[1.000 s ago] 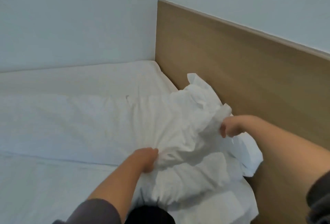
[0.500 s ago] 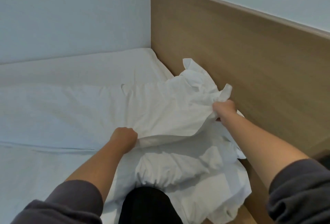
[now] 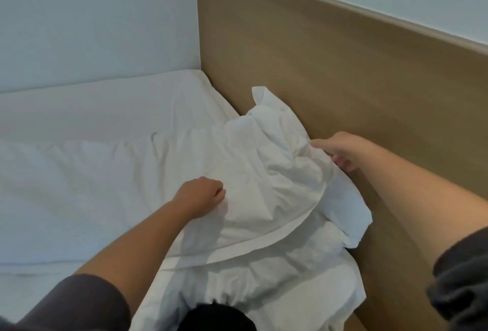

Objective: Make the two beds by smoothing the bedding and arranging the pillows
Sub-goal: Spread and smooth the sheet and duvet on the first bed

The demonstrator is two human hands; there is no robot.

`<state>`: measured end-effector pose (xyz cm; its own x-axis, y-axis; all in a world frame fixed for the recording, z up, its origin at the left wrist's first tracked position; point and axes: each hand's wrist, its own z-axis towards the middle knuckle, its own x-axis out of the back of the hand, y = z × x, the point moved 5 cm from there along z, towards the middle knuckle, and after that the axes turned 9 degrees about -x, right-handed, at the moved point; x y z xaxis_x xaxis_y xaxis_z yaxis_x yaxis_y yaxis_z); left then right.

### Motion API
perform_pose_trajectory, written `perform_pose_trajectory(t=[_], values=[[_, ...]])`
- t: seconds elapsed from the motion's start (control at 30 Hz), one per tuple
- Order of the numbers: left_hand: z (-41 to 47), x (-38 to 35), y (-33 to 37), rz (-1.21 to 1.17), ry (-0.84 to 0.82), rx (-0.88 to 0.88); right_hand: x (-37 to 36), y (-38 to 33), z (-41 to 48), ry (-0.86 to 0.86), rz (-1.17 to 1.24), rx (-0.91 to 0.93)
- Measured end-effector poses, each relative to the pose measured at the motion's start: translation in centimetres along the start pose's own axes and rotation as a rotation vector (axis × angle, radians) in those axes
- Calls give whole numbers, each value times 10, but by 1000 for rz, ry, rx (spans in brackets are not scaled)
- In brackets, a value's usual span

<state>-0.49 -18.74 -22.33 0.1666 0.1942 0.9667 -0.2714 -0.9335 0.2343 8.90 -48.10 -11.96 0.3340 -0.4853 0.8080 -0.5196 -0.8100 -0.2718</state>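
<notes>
Head view: left hand's (image 3: 200, 197) grip on bedding (image 3: 264, 185) unclear.

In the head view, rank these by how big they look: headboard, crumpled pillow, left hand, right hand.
1. headboard
2. pillow
3. left hand and right hand: these look about alike, so they are not ranked.

Soft, even light, faint shadows under the arms (wide-angle bending at edges), slightly blurred.

No readable text, no labels or brands on white bedding (image 3: 264, 172), plain wooden headboard (image 3: 343, 79)
</notes>
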Motion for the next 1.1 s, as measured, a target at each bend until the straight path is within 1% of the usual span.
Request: perform_pose_trajectory(t=[0.03, 0.07, 0.13, 0.23, 0.27, 0.33, 0.37, 0.4, 0.5, 0.53, 0.57, 0.63, 0.67, 0.73, 0.83, 0.9, 0.97, 1.0, 1.03, 1.07, 1.1], values=[[12, 4, 0, -17, 30, 26, 5, -15, 4, 102, -3, 68], [25, 8, -1, -25, 47, 46, 4, -30, 10, 159, -25, 133], [51, 16, -11, -33, 51, 79, -9, -60, 25, 152, -18, 229], [88, 29, -46, -18, 96, 122, -34, -91, 53, 73, 91, 194], [99, 34, -59, -54, 125, 148, -41, -96, 63, 71, 122, 162], [119, 43, -79, -244, 201, 195, -58, -103, 80, 72, 107, 106], [129, 46, -86, -364, 243, 213, -69, -111, 83, 45, 71, 142], [140, 50, -91, -468, 266, 231, -82, -120, 82, 17, 34, 225], [173, 64, -101, -634, 290, 273, -114, -137, 69, -12, -86, 500], [184, 68, -104, -703, 285, 296, -117, -138, 67, -8, -131, 531], [194, 68, -105, -800, 257, 322, -116, -137, 70, -9, -179, 524], [211, 61, -97, -996, 125, 364, -108, -132, 80, -3, -237, 505], [219, 58, -89, -1017, 55, 357, -104, -130, 85, 6, -246, 512], [239, 57, -71, -892, -12, 295, -99, -130, 85, 0, -208, 585], [259, 61, -52, -672, -26, 255, -109, -129, 76, -108, -89, 749], [263, 60, -48, -534, -121, 273, -116, -123, 73, -158, -35, 826], [258, 55, -47, -405, -255, 300, -117, -117, 67, -195, 17, 861], [256, 54, -47, -356, -280, 298, -117, -113, 66, -221, 30, 865], [257, 55, -47, -322, -263, 279, -117, -110, 67, -264, 45, 858], [258, 60, -46, -306, -198, 243, -116, -107, 68, -316, 90, 826], [261, 67, -45, -300, -95, 198, -112, -106, 71, -352, 185, 771]])
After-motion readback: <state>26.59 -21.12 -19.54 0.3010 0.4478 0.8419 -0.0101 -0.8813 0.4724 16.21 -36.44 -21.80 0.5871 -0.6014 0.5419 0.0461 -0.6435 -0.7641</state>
